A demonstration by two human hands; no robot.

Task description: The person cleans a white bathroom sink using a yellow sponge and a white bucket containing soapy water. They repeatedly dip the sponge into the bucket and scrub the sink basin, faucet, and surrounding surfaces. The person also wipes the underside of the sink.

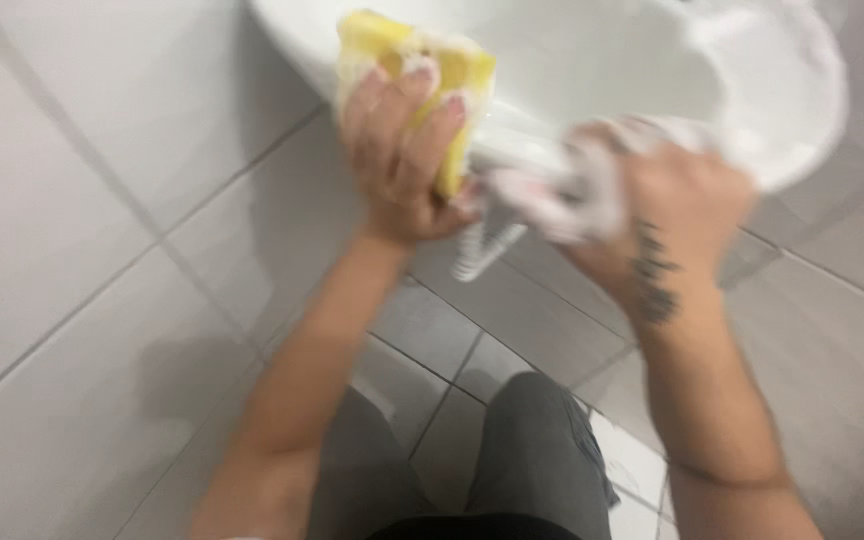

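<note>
White basin cut off at top edge, right hand blurred, sponge partly hidden by fingers

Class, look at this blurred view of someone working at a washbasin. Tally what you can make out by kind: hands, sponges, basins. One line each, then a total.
Hands: 2, the left hand and the right hand
Yellow sponge: 1, held in the left hand
White basin: 1
Total: 4
The white stuff under the right hand is too blurred to name.
</note>
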